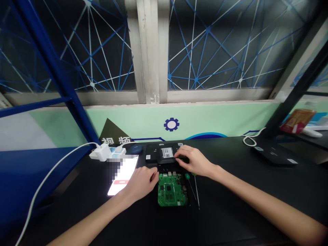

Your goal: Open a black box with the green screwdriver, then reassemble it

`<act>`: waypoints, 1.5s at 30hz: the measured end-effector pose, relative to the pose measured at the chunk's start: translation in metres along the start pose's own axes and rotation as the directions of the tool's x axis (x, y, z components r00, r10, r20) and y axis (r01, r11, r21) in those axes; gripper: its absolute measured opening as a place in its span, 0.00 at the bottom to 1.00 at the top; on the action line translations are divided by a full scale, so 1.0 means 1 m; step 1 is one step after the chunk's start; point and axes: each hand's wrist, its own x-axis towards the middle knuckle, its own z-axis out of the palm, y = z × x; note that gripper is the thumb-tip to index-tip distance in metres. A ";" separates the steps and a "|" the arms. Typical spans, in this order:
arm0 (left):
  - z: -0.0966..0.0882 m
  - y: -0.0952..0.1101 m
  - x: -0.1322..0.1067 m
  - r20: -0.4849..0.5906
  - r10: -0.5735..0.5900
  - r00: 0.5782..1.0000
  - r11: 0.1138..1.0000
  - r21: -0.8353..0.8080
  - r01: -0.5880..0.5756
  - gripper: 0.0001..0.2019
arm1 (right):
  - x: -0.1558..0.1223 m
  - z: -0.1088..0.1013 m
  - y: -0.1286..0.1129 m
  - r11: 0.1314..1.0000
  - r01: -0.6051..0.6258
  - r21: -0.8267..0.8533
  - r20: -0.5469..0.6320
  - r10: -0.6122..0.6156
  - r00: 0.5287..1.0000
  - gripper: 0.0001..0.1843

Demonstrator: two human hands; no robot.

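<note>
circuit board (173, 193), connectors (169, 174) facing away, screwdrivers (187, 176) alongside pointing nearward, left hand (145, 181), right hand (191, 160), each grip unclear

Detail on the black bench (217, 212) is being lost in darkness, while the hands (193, 160) are being softly lit. The phone screen (130, 169) is being blown out to white and partly masked by pixel blocks. Windowpanes (220, 65) are being veiled by grey haze; outer shapes are being stretched and blurred.

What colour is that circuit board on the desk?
The circuit board is green; see the head view.
</note>
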 end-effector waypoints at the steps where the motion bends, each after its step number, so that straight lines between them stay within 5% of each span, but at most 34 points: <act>1: -0.001 0.000 0.000 -0.009 0.000 1.000 1.000 -0.001 0.000 0.15 | 0.003 0.001 0.002 1.000 -0.006 -0.017 0.001 0.006 1.000 0.07; 13: -0.006 -0.001 -0.001 -0.105 0.060 0.993 0.998 -0.021 -0.062 0.04 | 0.029 0.026 0.020 0.999 0.006 -0.046 0.056 -0.004 0.998 0.24; 23: -0.017 0.002 -0.009 -0.127 0.282 0.951 0.951 -0.090 -0.294 0.10 | 0.039 0.036 0.030 0.998 0.027 -0.061 0.176 -0.016 0.984 0.45; 35: -0.007 -0.009 -0.005 -0.103 0.308 0.946 0.949 -0.040 -0.313 0.12 | 0.048 0.039 0.039 0.997 -0.040 0.070 0.175 0.028 0.984 0.48; 45: -0.012 -0.005 -0.003 -0.048 0.246 0.968 0.969 0.032 -0.245 0.11 | 0.030 0.012 0.020 0.989 -0.069 0.133 0.062 0.062 0.996 0.40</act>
